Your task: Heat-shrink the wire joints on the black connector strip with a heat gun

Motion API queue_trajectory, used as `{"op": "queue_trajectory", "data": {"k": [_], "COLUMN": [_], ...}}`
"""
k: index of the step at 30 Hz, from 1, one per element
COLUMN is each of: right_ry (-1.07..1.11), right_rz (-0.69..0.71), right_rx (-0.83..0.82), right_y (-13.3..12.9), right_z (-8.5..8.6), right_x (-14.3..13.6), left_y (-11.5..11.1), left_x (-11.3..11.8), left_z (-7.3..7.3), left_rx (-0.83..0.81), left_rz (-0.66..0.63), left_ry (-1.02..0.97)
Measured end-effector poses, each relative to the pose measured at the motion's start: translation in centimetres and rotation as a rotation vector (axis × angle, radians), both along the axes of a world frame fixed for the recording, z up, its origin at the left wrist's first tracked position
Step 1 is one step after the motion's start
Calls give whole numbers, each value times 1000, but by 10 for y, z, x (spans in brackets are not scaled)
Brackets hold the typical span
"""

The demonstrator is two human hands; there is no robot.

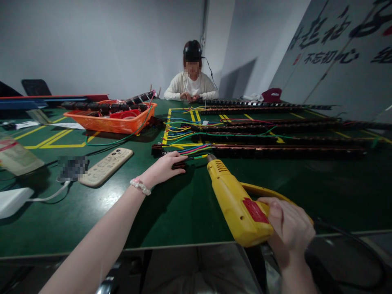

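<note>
My right hand [292, 222] is wrapped around the handle of a yellow heat gun [225, 190] with a red label. Its metal nozzle points away from me, at a yellow-green wire [199, 157] along the near edge of a long dark strip [284, 151]. To the left of the nozzle, my left hand [162, 168] rests over the strip's left end, fingers stretched out and thumb apart. Its fingertips touch the wires there; pink and blue wires [196, 149] run just beyond them. What lies under the palm is hidden.
More long dark strips [232, 137] with coloured wire ends lie farther back. An orange basket [114, 122] holds dark rolled pieces. A phone in a beige case [107, 167] and a white charger [15, 202] lie at left. A co-worker [192, 83] sits across the green table [171, 220].
</note>
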State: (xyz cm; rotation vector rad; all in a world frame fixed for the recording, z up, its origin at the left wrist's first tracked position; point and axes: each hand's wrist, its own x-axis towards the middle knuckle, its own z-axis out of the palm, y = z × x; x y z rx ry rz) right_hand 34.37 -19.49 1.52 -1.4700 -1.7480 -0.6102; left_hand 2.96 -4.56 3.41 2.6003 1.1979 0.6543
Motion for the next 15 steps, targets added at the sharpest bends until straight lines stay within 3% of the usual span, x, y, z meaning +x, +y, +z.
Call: {"op": "queue_trajectory", "data": {"k": [7, 15], "right_ry": [-12, 90], "right_rz": [-18, 19], "right_rx": [-7, 19], "right_y": [-6, -17], "right_z": [-3, -2], "right_x": [-2, -38], "left_y": [0, -1], "left_x": [6, 13], "left_z": [-1, 0], "left_rx": [8, -9], "left_rz": [10, 13], "left_ry": [-1, 7]}}
